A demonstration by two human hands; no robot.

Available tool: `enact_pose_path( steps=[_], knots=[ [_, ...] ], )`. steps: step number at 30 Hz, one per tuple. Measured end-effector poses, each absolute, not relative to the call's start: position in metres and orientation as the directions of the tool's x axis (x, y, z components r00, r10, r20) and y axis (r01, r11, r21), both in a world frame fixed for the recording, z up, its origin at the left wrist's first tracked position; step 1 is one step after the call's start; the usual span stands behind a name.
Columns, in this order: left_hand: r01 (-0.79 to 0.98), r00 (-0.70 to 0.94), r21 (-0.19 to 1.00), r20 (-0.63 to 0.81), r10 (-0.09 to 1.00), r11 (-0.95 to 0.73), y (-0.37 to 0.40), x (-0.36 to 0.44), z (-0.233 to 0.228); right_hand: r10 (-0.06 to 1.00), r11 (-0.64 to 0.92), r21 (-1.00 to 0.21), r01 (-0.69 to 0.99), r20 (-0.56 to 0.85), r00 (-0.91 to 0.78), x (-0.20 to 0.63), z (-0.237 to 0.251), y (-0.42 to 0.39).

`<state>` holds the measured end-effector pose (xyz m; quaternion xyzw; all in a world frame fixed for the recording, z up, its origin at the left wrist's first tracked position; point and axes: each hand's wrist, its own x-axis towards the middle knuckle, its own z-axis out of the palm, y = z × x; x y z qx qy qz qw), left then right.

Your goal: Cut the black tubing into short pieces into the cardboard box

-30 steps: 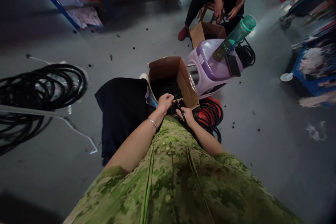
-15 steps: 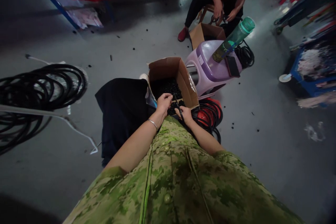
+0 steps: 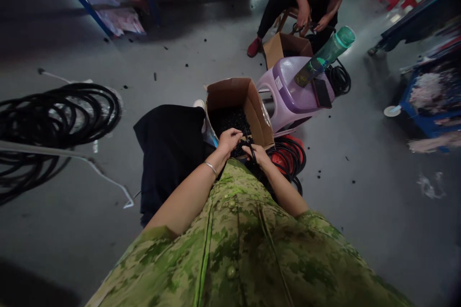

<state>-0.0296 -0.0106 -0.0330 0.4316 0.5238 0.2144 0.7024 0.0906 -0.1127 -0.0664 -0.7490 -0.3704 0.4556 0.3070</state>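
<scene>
Over the near edge of a cardboard box (image 3: 258, 114), both hands work close together. My right hand (image 3: 258, 154) is closed around dark-handled scissors (image 3: 253, 152), whose thin blades point away from me toward the box. My left hand (image 3: 229, 140) is closed in a pinch just left of the blades; whatever is between its fingertips is too small and dark to make out. Many small black pieces (image 3: 228, 119) lie inside the box beneath the hands. Black tubing (image 3: 298, 156) lies coiled by my right forearm, on something red.
Beyond the box stands a purple stool (image 3: 284, 74) bearing a green bottle (image 3: 326, 57) and a dark phone (image 3: 321, 93). Another person (image 3: 304, 12) sits behind a second box (image 3: 272, 50). Large black coils (image 3: 65, 115) lie at left. A blue cart (image 3: 425, 115) stands at right.
The scissors have turned slightly in my right hand, and both hands remain close together over the box. The whole view has shifted a little.
</scene>
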Motion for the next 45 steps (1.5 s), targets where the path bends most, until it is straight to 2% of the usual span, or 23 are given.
enact_pose_path(
  steps=[4, 9, 26, 34, 45],
  knots=[
    [0.172, 0.372, 0.823, -0.563, 0.738, 0.542, -0.010, -0.030, -0.032, 0.827, -0.521, -0.826, 0.217, -0.425, 0.368, 0.085, -0.075, -0.117],
    [0.181, 0.371, 0.816, -0.574, 0.730, 0.550, -0.010, -0.030, -0.031, 0.845, -0.468, -0.815, 0.341, -0.302, 0.441, 0.080, -0.088, -0.123],
    [0.130, 0.253, 0.851, -0.525, 0.813, 0.509, -0.004, -0.025, -0.043, 0.869, -0.438, -0.709, 0.554, -0.174, 0.464, 0.083, -0.102, -0.112],
    [0.146, 0.239, 0.828, -0.560, 0.793, 0.541, -0.003, -0.026, -0.039, 0.875, -0.440, -0.722, 0.533, -0.211, 0.436, 0.083, -0.099, -0.110],
    [0.154, 0.155, 0.782, -0.623, 0.767, 0.604, -0.005, -0.023, -0.049, 0.840, -0.527, -0.735, 0.426, -0.373, 0.396, 0.085, -0.087, -0.101]
  ],
)
